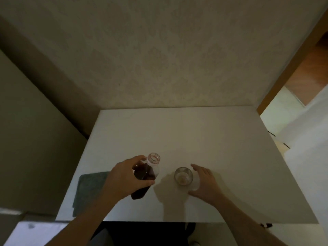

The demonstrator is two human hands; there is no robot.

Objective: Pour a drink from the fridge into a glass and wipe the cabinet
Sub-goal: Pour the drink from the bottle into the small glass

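Open bottle held in the left hand, glass beside the spread right hand on the white cabinet top.

The left hand [124,178] wraps around the clear plastic bottle of dark brown drink [144,176], thumb at the near side and fingers across the shoulder; the bottle is uncapped and leans away, its mouth toward the far edge. The right hand [204,181] is spread wide, holding nothing, palm curved just right of the short clear drinking glass [183,175]; whether it touches the glass cannot be told. The glass stands upright near the front edge of the smooth white cabinet top [195,135]. A flat grey textured cloth [88,189] lies at the front left corner.
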